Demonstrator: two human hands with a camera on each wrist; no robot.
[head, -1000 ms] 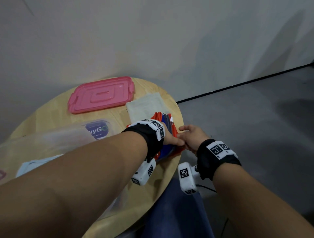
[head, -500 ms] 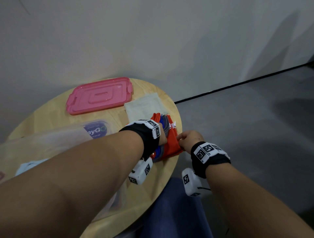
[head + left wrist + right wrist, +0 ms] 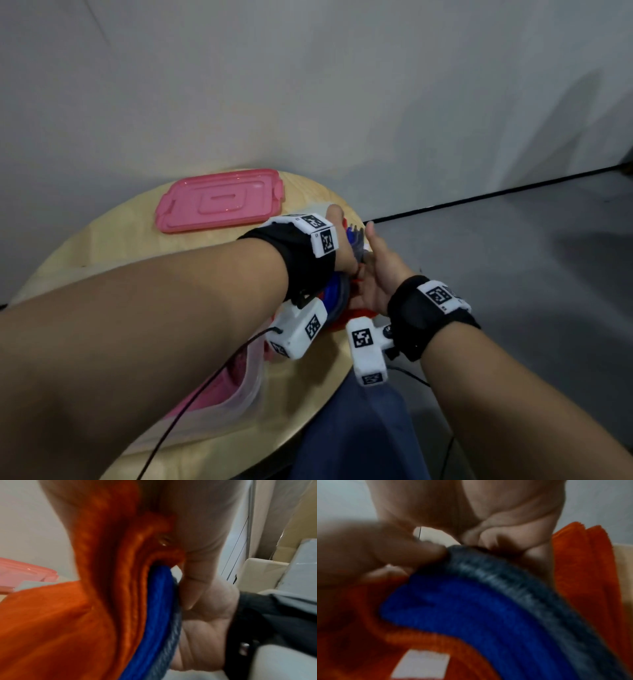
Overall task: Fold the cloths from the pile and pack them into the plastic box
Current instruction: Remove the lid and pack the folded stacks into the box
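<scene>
A stack of folded cloths [image 3: 359,312], orange, blue [image 3: 330,294] and grey, stands on edge near the round table's right rim, squeezed between my hands. My left hand [image 3: 342,241] grips its orange side [image 3: 51,628] from the left. My right hand [image 3: 375,270] holds the grey side [image 3: 505,581], fingers curled over the edge and thumb pointing up. The blue layer [image 3: 154,615] lies between orange and grey. The clear plastic box [image 3: 252,378] sits under my left forearm with a pink cloth [image 3: 219,389] inside.
The box's pink lid [image 3: 219,200] lies flat at the back of the wooden table [image 3: 102,240]. A pale cloth [image 3: 317,209] peeks out behind my left hand. A black cable [image 3: 191,401] trails from my left wrist. My knee [image 3: 359,428] is below the table edge.
The cloth stack lay flat on the table; now it is tipped up on edge and pressed between both hands. Both hands have closed in on it.
</scene>
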